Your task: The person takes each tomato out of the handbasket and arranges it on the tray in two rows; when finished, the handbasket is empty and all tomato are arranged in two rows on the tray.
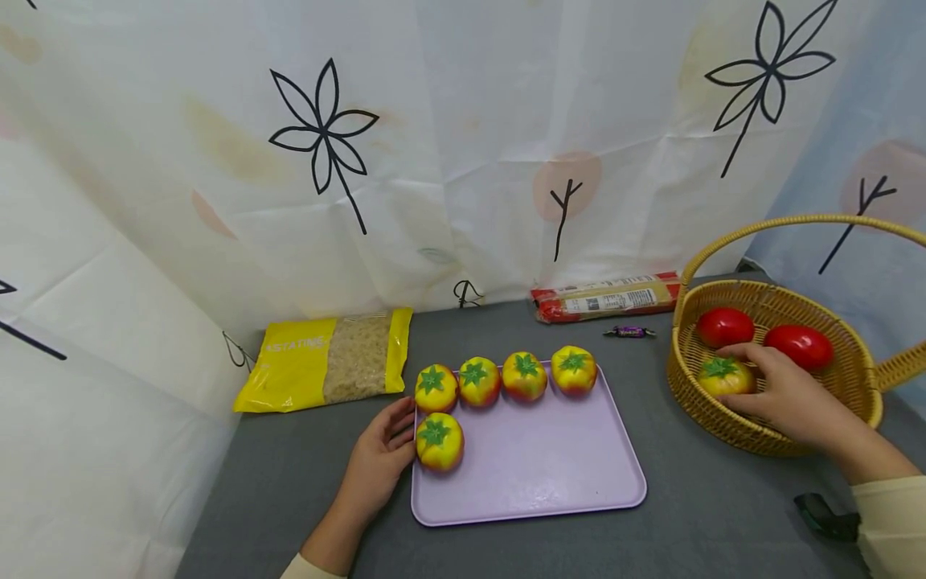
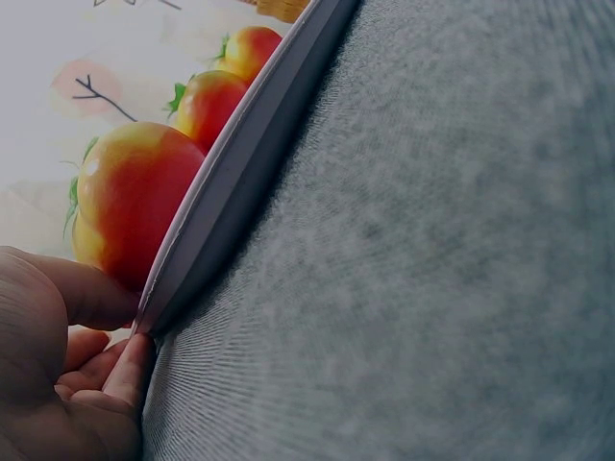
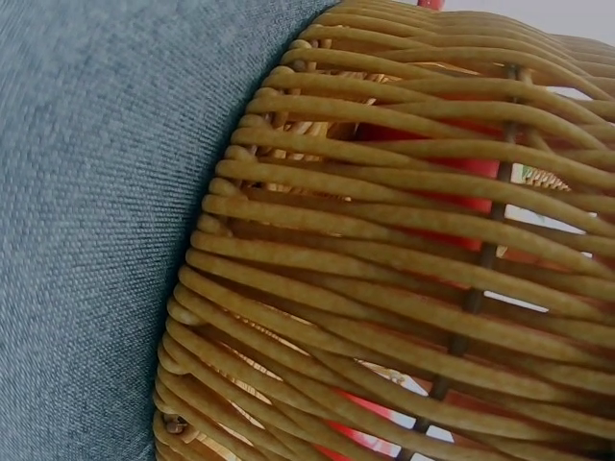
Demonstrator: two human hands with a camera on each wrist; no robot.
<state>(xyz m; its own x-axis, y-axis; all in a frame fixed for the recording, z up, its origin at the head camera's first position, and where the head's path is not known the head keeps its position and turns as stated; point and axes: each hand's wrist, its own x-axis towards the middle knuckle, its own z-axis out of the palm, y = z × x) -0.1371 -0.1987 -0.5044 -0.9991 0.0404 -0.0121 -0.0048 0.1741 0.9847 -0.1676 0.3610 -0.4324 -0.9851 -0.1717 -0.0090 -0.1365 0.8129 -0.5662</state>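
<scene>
My left hand (image 1: 379,454) pinches the left edge of a lilac tray (image 1: 546,458); in the left wrist view the thumb lies at the rim, a finger against its underside. Several yellow-red fruits with green leafy tops stand on the tray, most along its far edge, one fruit (image 1: 440,442) nearer me on the left. Inside the wicker basket (image 1: 752,438) at the right, my right hand (image 1: 784,398) holds a similar yellow-red fruit (image 1: 726,376) between thumb and fingers. Two smooth red fruits (image 1: 799,346) lie behind it. The right wrist view shows only basket weave (image 3: 384,221), hiding that hand.
The basket's tall handle (image 1: 796,219) arches over it. At the back lie a yellow packet (image 1: 300,362), a red-ended long package (image 1: 608,299) and a small purple-wrapped piece (image 1: 629,331). A black object (image 1: 825,519) is by the right sleeve. Printed cloth hangs behind the grey tabletop.
</scene>
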